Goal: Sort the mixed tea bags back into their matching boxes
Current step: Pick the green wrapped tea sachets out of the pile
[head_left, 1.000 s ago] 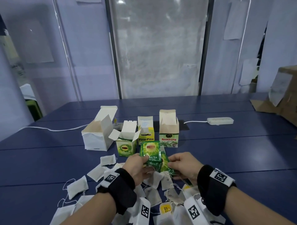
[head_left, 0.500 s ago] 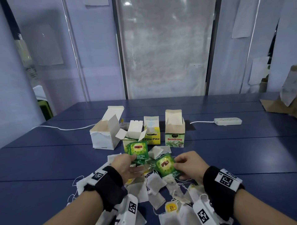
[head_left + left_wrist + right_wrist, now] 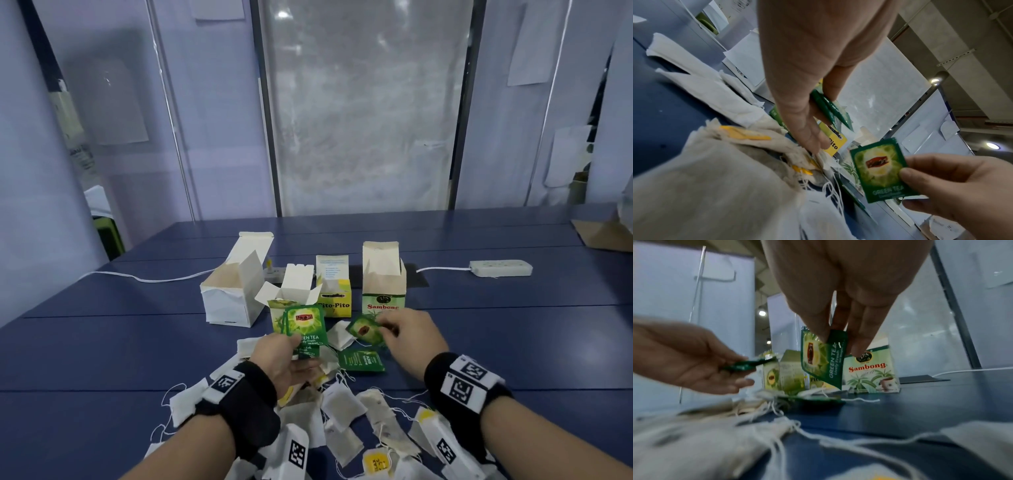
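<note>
My left hand [image 3: 287, 353] pinches a small stack of green tea sachets [image 3: 305, 325], held upright just in front of the open green tea box [image 3: 291, 305]. In the left wrist view the stack [image 3: 828, 108] shows edge-on between thumb and fingers. My right hand [image 3: 407, 332] pinches one more green tea sachet [image 3: 364, 330] [image 3: 822, 360] by its corner, above the table and to the right of the stack. Another green sachet [image 3: 361, 359] lies flat on the table between my hands. Loose white tea bags [image 3: 342, 404] are heaped near my wrists.
Behind stand a white open box [image 3: 229, 294], a yellow Pito-Pito box [image 3: 334, 298] and a Sambong box [image 3: 383, 287], all with lids up. A white power strip [image 3: 500, 267] and its cable lie at the back right. A cardboard box [image 3: 603, 233] sits at the far right edge.
The left hand has lifted its green sachets towards the green tea box. The right hand has raised one sachet off the table, and another green sachet now lies uncovered between the hands.
</note>
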Motion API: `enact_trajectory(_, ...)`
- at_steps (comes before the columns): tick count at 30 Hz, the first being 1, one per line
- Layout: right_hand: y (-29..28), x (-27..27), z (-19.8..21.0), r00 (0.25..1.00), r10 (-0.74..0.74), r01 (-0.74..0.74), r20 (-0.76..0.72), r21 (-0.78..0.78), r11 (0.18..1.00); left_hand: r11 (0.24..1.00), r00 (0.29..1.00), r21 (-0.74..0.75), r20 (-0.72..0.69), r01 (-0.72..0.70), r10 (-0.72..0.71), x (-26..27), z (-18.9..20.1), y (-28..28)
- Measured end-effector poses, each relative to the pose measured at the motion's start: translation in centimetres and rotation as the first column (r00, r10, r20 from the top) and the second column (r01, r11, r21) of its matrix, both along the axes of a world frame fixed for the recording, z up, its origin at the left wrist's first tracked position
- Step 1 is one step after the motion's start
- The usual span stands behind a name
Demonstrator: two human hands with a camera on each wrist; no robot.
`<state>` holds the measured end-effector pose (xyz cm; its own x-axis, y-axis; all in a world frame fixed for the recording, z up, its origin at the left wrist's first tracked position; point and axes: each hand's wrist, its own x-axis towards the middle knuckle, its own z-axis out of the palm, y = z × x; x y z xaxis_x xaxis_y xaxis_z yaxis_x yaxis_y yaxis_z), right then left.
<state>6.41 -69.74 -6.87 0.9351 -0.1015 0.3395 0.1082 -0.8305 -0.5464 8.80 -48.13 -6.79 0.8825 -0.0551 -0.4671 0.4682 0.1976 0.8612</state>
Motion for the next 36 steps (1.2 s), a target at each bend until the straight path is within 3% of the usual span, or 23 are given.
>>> enact_trajectory(4, 1.1, 0.8, -0.2, 0.972, 0.167, -0.209, -0.167, -0.281, 0.937, 1.0, 1.0, 0.009, 0.009, -0.002, 0.002, 0.0, 0.0, 0.3)
enact_trajectory(7, 1.7, 1.1, -0.2, 0.921, 0.224, -0.326, -0.32, -0.313, 0.892, 1.0, 1.0, 0.018, 0.016, 0.001, -0.001, -0.1, 0.2, 0.8)
enact_trajectory(13, 1.6, 1.1, -1.0, 0.823, 0.176, -0.411, -0.54, -0.352, 0.841, 1.0, 0.999, 0.025, 0.032, 0.001, -0.002, -0.1, 0.0, 1.7)
enact_trajectory(17, 2.1, 1.2, -0.7, 0.837, 0.147, -0.431, -0.527, -0.469, 0.771, 1.0, 0.999, 0.016, 0.037, 0.005, -0.005, 0.0, -0.2, 2.0)
enact_trajectory(24, 3.3, 1.5, -0.2, 0.913, 0.086, -0.293, -0.398, -0.497, 0.817, 1.0, 1.0, 0.017, 0.028, 0.013, -0.013, -0.4, -0.1, 3.2)
enact_trajectory(28, 2.3, 1.7, 0.5, 0.967, 0.047, -0.12, -0.249, -0.288, 0.95, 0.999, 0.999, 0.008, 0.027, 0.042, -0.043, -0.8, 0.0, 3.6)
enact_trajectory(31, 1.6, 1.4, 0.7, 0.987, -0.032, 0.032, -0.158, -0.003, 0.999, 0.996, 0.994, 0.001, 0.073, 0.086, -0.086, -1.3, 0.1, 3.2)
enact_trajectory(33, 1.9, 0.9, 0.8, 0.989, 0.001, 0.048, -0.15, 0.32, 0.946, 0.994, 0.986, -0.003, 0.124, 0.111, -0.11, -1.6, 0.1, 2.6)
enact_trajectory(36, 3.3, -0.4, 1.0, 0.982, 0.088, 0.063, -0.169, 0.722, 0.689, 0.991, 0.975, -0.035, 0.186, 0.13, -0.121, -2.4, 0.4, 1.0)
